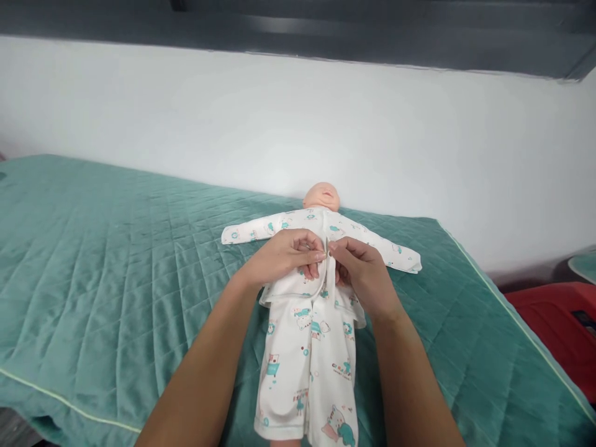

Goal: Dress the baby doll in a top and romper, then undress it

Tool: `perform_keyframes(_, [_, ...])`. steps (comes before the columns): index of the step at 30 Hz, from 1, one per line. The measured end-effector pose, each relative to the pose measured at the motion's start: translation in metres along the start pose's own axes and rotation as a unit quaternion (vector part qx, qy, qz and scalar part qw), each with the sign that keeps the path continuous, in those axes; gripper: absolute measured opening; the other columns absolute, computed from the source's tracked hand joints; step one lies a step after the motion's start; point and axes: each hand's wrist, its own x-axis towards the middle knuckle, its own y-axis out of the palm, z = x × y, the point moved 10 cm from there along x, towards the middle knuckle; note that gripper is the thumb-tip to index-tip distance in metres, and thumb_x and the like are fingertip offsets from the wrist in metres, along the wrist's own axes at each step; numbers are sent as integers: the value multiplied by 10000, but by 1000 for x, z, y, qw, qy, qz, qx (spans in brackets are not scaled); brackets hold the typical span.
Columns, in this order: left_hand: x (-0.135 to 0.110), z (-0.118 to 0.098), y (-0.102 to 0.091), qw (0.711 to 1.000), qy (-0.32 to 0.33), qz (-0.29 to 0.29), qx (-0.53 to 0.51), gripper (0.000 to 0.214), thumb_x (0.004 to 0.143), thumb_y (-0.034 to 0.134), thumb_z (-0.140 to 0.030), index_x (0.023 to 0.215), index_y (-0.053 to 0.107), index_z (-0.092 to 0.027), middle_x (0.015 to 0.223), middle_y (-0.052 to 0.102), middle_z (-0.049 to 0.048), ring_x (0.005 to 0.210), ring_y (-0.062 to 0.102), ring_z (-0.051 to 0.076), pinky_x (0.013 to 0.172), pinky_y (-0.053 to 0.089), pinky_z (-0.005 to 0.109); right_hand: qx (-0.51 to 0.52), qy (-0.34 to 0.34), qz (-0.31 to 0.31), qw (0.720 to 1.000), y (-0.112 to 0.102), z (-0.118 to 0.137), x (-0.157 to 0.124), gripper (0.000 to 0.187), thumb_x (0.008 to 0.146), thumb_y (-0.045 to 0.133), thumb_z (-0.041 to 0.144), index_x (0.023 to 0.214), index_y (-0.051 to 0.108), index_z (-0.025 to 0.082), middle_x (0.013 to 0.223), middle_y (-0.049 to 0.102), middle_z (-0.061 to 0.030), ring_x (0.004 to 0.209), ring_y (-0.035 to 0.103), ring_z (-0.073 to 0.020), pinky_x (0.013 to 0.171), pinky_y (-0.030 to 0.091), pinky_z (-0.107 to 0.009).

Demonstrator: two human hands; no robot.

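Note:
A baby doll [321, 196] lies on its back, head toward the wall, dressed in a white printed shirt [298, 218] and matching trousers [288, 366]. The sleeves stretch out to both sides. Over the doll's chest, my left hand [291, 254] pinches one front edge of the shirt between thumb and fingers. Close beside it, my right hand [361, 264] grips the other front edge the same way. The two edges meet between my fingertips, and the shirt front hangs parted below them. Whatever fastener is there is hidden by my fingers.
A green quilted cover [116, 267] with a light piped edge lies under the doll. Behind it rises a white wall [186, 112] with a dark grey ledge [298, 31] above. At the right, beyond the cover's edge, is a red object [554, 316].

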Motion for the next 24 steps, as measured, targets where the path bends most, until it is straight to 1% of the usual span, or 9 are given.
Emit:
perform_keyframes(4, [-1,2,-2,1000,-6,6,-2,210,862,713,-330,871,649,-130,673,693,37,612,649,115,621,535,229,-47,6,8,999,1,-1,0,363,910,639,443,650,591,194,496,581,28,456,483,-86,466,368,-212])
perform_keyframes(8, [-1,4,-3,1000,-7,9,-5,164,872,697,-291,877,664,-130,685,698,39,625,654,115,629,537,226,-63,5,9,998,2,0,0,374,921,618,459,656,595,195,501,588,26,456,491,-90,471,386,-215])
perform_keyframes(14, [0,5,-5,1000,8,7,-24,115,875,685,-250,881,666,-137,653,680,18,599,645,105,614,529,216,-90,8,16,996,3,-3,0,393,929,603,461,645,590,191,512,599,15,469,516,-95,484,416,-215])
perform_keyframes(19, [1,8,-5,1000,-1,0,-12,133,862,699,-252,845,642,-133,679,683,22,600,642,102,608,532,218,-60,22,17,998,4,-3,0,365,931,591,423,655,587,183,526,614,7,459,536,-91,465,416,-199])
perform_keyframes(22, [1,11,-7,1000,-23,-15,5,155,846,716,-258,814,641,-126,665,670,18,577,630,96,584,525,210,-19,37,10,999,3,-5,0,287,932,570,409,747,588,191,629,690,-15,477,594,-109,454,437,-206])
perform_keyframes(24, [2,12,-8,999,-32,-18,15,166,843,719,-268,804,650,-122,670,666,18,575,627,94,580,524,209,-1,42,8,999,3,-6,0,266,933,559,427,797,577,199,676,721,-27,481,618,-120,445,443,-211])
